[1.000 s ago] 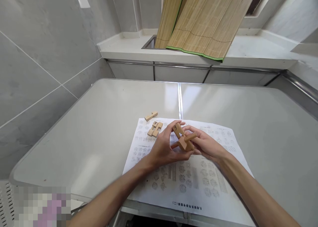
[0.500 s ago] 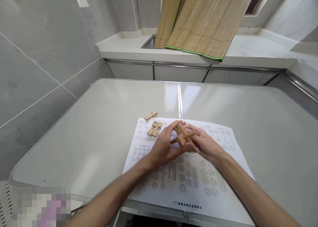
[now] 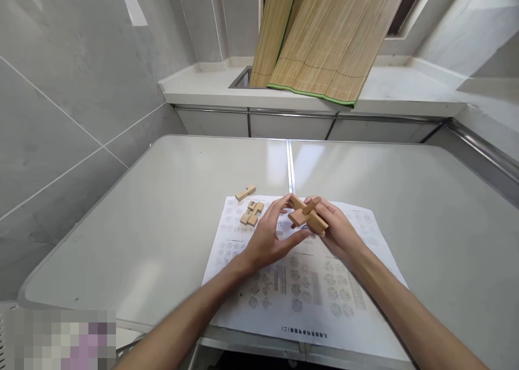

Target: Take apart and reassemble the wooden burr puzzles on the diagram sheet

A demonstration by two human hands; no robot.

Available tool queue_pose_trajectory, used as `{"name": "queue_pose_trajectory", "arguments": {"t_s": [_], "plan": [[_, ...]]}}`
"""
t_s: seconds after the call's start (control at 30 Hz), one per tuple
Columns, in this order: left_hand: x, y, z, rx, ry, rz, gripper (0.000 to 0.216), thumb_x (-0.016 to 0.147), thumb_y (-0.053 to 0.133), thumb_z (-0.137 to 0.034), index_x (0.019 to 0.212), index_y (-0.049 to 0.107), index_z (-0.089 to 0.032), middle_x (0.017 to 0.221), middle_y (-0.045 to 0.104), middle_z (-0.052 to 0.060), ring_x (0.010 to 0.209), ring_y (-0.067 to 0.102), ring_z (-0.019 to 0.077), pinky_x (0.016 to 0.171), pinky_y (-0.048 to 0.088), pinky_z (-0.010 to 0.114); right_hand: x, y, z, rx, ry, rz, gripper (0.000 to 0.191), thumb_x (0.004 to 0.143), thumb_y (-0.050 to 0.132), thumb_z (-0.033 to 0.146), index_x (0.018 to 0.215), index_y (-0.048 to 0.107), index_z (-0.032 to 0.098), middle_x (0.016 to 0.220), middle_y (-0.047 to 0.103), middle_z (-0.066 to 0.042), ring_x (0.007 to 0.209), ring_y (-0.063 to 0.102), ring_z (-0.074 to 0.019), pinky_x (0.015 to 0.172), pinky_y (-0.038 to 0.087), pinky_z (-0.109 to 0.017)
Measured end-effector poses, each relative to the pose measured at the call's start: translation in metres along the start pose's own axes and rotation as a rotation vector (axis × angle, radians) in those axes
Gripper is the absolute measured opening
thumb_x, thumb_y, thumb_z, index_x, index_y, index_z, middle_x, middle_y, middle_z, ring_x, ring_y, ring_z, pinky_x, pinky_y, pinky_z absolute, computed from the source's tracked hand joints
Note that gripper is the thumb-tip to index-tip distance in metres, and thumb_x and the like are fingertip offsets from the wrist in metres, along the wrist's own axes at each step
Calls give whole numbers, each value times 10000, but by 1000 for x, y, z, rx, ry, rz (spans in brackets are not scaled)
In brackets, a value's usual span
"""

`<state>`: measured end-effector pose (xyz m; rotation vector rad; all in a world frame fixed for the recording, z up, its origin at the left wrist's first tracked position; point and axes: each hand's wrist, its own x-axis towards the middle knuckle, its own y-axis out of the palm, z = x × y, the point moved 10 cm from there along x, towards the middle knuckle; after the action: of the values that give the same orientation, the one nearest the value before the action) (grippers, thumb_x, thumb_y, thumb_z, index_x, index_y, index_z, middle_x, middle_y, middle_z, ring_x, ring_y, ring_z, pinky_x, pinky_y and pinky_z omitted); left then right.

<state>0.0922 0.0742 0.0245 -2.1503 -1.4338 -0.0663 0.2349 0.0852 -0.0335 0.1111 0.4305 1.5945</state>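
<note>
A partly joined wooden puzzle (image 3: 307, 215) of crossed notched bars is held just above a printed instruction sheet (image 3: 308, 294). My right hand (image 3: 336, 230) grips it from the right with closed fingers. From the left, my left hand (image 3: 270, 236) touches the puzzle's near end, with fingertips and thumb curled toward it. Left of my hands, a small cluster of wooden pieces (image 3: 252, 213) lies on the sheet's corner. One single wooden piece (image 3: 245, 192) rests on the table just beyond the cluster.
The sheet lies on a pale grey folding table (image 3: 162, 219) with a centre seam. Behind it runs a white counter (image 3: 405, 89) with a bamboo mat (image 3: 320, 40) leaning over a sink. Tiled wall stands at the left.
The puzzle has been turned and lifted slightly up and to the right in my right hand. My left hand's fingers have loosened around its left end. The view has tipped down a little.
</note>
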Motion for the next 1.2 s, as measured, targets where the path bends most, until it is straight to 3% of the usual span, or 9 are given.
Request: {"name": "queue_pose_trajectory", "arguments": {"t_s": [0.17,0.3,0.43,0.53,0.67,0.77,1.0,1.1,1.2], "plan": [[-5,-6,-6,44,50,-77,703,977,689,-383,1575,332,-284,1631,396,136,1493,421,303,1190,448,525,5,-23,28,-78,-210,-153,421,894,721,626,995,665,222,598,502,64,454,363,-96,446,346,-240],[-9,-9,-15,158,87,-43,522,1012,623,-316,1491,423,-266,1630,385,145,1509,401,306,1206,414,551,-5,-48,48,-367,-337,-301,468,961,600,677,1067,626,221,586,506,69,516,440,-134,518,388,-250],[-10,-16,-25,259,161,-56,391,1015,577,-250,1397,494,-254,1591,414,150,1467,451,304,1171,450,545,-23,-71,54,-651,-393,-374,541,947,575,721,1122,577,208,710,677,11,531,538,-154,580,448,-289],[-9,-26,-26,300,169,-94,329,1026,538,-238,1354,526,-260,1562,440,139,1431,487,304,1136,485,540,-39,-86,57,-848,-400,-439,537,979,507,720,1147,574,214,742,718,-11,548,582,-188,622,465,-320],[-9,-50,-14,421,128,-157,276,1036,504,-274,1304,569,-284,1507,508,115,1400,504,338,1043,543,541,-57,-95,63,-1140,-395,-525,450,1043,384,643,1125,579,245,766,738,-29,618,653,-246,609,425,-325],[-12,-75,1,575,123,-209,287,1002,558,-315,1279,597,-255,1468,538,125,1430,459,354,1134,463,574,-61,-99,64,-1292,-361,-553,381,1060,347,551,1119,572,249,784,751,-35,630,673,-258,586,386,-320],[-27,-120,70,815,-170,-163,710,870,669,-629,1439,561,-220,1593,436,183,1528,318,466,1219,275,702,-57,-99,62,-1308,-321,-515,318,1059,337,467,1110,553,239,852,769,-57,744,721,-275,600,395,-323],[-35,-122,73,808,-154,-118,704,886,654,-600,1495,525,-271,1549,524,135,1489,411,420,1213,325,659,-69,-99,64,-1250,-337,-544,352,1043,359,492,1218,538,244,986,764,-71,807,729,-284,616,449,-341],[-40,-124,63,791,-116,-128,605,920,631,-520,1480,533,-313,1471,608,81,1422,500,362,1181,407,588,-102,-99,67,-1136,-431,-671,400,1011,405,528,1267,531,247,1239,681,-123,936,727,-298,604,501,-355]]}}
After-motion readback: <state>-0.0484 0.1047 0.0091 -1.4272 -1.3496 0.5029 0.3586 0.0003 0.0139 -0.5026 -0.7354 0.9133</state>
